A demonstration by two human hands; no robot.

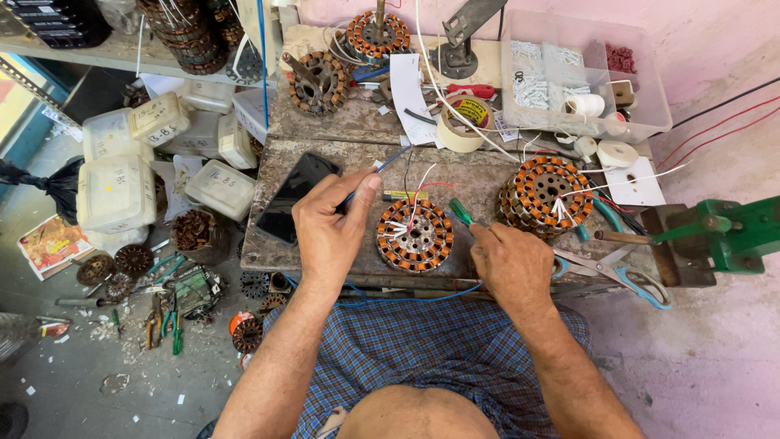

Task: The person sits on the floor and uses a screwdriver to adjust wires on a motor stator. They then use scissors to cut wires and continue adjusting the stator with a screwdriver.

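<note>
Head view: you look down at both forearms reaching forward.
Left hand [329, 232]: your grip pinches a blue wire [382, 169], wrist raised.
Right hand [512, 264]: your grip clenches a green-handled tool [461, 212].
Stator [415, 235]: on the surface [325, 146], between your hands.

A round copper-wound stator [415, 236] lay on the worn wooden bench [341, 130], between a flat black phone [296, 197] and stacked wound stators [543, 193]

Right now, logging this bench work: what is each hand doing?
Left hand: closed on a thin blue tool.
Right hand: closed on a green-handled tool, beside the stator.
</note>
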